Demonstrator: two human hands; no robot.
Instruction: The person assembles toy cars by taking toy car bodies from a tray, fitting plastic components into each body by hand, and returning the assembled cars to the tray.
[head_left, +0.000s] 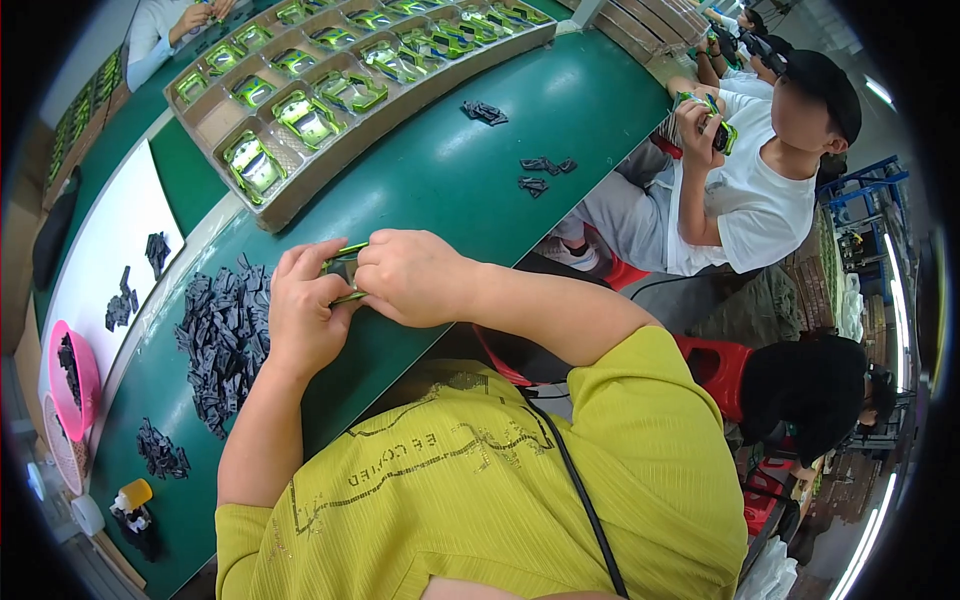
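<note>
Close together over the green table, my left hand (308, 305) and my right hand (415, 277) both grip a green plastic frame (349, 250). Fingers cover most of it, so only its bright green edges and a dark middle show. Whether a small black piece is also pinched there, I cannot tell. Beside my left hand lies a big heap of small black plastic pieces (222, 345). Beyond my hands stands a cardboard tray (275, 212) with compartments, many of them holding green and silver plastic shells (305, 118).
Small black pieces lie in little piles on the green table (420, 170). To the left are a white board (95, 255), a pink basket (88, 372) and a yellow-capped bottle (135, 495). A co-worker in white (745, 180) sits at right, holding a green part. Another person works across the table.
</note>
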